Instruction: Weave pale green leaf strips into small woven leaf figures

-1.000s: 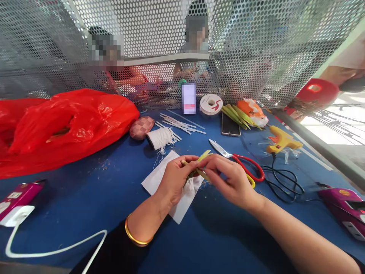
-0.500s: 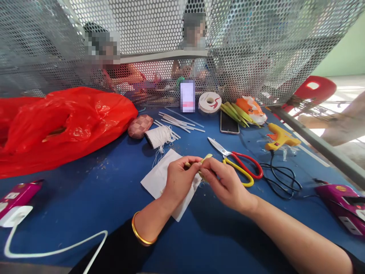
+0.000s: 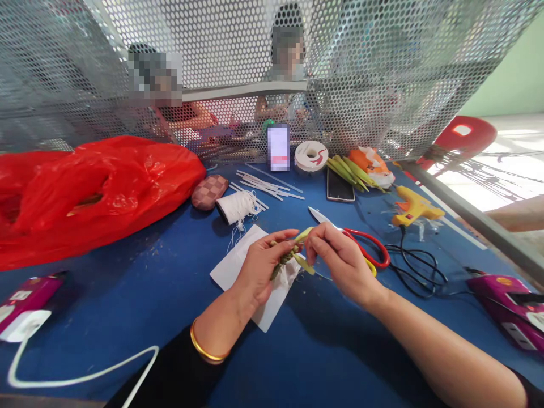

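My left hand (image 3: 262, 263), with a gold bangle at the wrist, pinches a small green braided piece (image 3: 284, 262) over a white paper sheet (image 3: 229, 266). Two pale green strips stick out from the piece toward the right. My right hand (image 3: 338, 260) is closed beside them, thumb against fingers; a thin thread seems to run below it, but what the fingertips hold is too small to tell. Behind my right hand lie scissors (image 3: 365, 241) with one red and one yellow handle, partly covered by it.
A red plastic bag (image 3: 127, 187) fills the left. Further back are a thread spool (image 3: 238, 207), white sticks (image 3: 267, 184), a propped phone (image 3: 279, 148), ribbon roll (image 3: 311, 157), green leaves (image 3: 351, 171) and a flat phone (image 3: 340, 186). A yellow glue gun (image 3: 414, 207) lies right.
My left hand has turned, showing more of the braided piece and its strips. My right hand has moved slightly right, off the piece, and covers more of the scissors.
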Available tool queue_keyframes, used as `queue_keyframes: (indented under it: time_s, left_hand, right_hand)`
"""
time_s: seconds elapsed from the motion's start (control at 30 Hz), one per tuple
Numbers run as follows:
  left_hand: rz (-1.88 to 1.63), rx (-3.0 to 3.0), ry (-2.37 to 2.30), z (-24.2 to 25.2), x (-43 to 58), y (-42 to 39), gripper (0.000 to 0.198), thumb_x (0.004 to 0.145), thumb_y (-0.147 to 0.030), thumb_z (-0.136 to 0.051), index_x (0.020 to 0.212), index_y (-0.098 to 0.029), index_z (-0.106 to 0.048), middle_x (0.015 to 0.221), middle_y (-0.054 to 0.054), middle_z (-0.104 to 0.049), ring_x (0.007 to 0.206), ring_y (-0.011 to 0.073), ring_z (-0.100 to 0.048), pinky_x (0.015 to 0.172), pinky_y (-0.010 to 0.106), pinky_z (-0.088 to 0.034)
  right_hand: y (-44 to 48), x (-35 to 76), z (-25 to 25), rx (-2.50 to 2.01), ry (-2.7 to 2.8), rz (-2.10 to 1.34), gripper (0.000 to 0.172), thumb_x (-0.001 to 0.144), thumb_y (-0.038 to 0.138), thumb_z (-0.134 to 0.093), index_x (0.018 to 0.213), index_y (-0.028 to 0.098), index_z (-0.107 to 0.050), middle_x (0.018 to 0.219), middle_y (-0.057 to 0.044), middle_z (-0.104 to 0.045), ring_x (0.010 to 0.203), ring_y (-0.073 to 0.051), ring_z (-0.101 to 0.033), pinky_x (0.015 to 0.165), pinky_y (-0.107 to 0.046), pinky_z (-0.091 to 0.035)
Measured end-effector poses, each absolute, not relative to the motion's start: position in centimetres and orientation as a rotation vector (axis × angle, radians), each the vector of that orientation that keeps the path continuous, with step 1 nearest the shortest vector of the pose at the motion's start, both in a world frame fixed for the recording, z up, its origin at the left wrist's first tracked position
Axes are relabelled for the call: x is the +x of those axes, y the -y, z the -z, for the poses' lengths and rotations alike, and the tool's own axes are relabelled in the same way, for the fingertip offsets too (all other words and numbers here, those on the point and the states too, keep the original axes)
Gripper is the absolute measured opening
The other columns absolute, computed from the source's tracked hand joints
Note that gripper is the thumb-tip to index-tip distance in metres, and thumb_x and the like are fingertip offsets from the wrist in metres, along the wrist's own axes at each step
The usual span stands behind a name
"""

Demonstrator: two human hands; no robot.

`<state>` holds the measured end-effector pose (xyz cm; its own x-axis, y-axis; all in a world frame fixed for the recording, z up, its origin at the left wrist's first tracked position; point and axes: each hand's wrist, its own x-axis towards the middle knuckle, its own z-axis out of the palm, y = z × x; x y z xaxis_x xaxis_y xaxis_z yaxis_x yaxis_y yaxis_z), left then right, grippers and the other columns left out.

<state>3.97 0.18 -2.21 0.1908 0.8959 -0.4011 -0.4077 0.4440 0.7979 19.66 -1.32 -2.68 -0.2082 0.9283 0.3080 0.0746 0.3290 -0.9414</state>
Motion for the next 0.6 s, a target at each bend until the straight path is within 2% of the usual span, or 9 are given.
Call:
queue_keyframes:
  time_s: [0.13, 0.27, 0.33, 0.43, 0.6]
  left_hand:
    - [-0.987, 0.54, -0.987, 2.0, 3.6, -0.3, 0.02, 0.066, -0.017, -0.08, 0.086, -0.017, -0.077, 0.08, 0.005, -0.075, 0.068, 0.0135, -0.066, 0.065, 0.023, -0.051]
    - [-0.998, 0.456, -0.959, 1.8, 3.6, -0.4, 0.016, 0.07, -0.014, -0.076, 0.085, -0.017, -0.077, 0.076, 0.003, -0.074, 0.064, 0.0101, -0.066, 0.061, 0.019, -0.051]
    - [-1.01, 0.397, -0.962, 1.4, 3.7, -0.5, 0.013, 0.072, -0.011, -0.072, 0.083, -0.016, -0.076, 0.072, 0.003, -0.074, 0.059, 0.008, -0.064, 0.057, 0.016, -0.05]
    - [-1.007, 0.328, -0.966, 0.9, 4.0, -0.4, 0.013, 0.076, -0.008, -0.067, 0.082, -0.016, -0.076, 0.072, 0.003, -0.074, 0.056, 0.0073, -0.064, 0.052, 0.014, -0.048]
    - [-1.012, 0.306, -0.959, 1.2, 4.3, -0.1, 0.013, 0.078, -0.008, -0.067, 0.084, -0.016, -0.075, 0.073, 0.004, -0.075, 0.055, 0.0086, -0.066, 0.052, 0.015, -0.051]
  right_hand:
    - [1.2, 19.7, 2.3, -0.918, 1.523, -1.014, 0.004, 0.094, 0.026, -0.054, 0.092, 0.022, -0.052, 0.072, 0.003, -0.055, 0.064, -0.013, -0.054, 0.061, -0.028, -0.047]
    - [0.9, 19.9, 2.4, -1.022, 1.741, -0.687, 0.007, 0.088, 0.02, -0.06, 0.082, 0.02, -0.064, 0.073, -0.001, -0.057, 0.066, -0.014, -0.055, 0.061, -0.029, -0.046]
    - [0.8, 19.9, 2.7, -1.054, 1.782, -0.616, 0.008, 0.087, 0.023, -0.064, 0.087, 0.02, -0.071, 0.074, -0.002, -0.059, 0.066, -0.015, -0.056, 0.059, -0.029, -0.046]
    - [0.9, 19.4, 3.4, -1.123, 1.704, -0.631, 0.014, 0.085, 0.027, -0.068, 0.094, 0.021, -0.077, 0.074, -0.003, -0.059, 0.064, -0.015, -0.057, 0.057, -0.03, -0.045]
    - [1.2, 18.4, 4.3, -1.249, 1.443, -0.892, 0.012, 0.078, 0.029, -0.073, 0.084, 0.02, -0.079, 0.069, -0.001, -0.059, 0.063, -0.014, -0.053, 0.059, -0.029, -0.042]
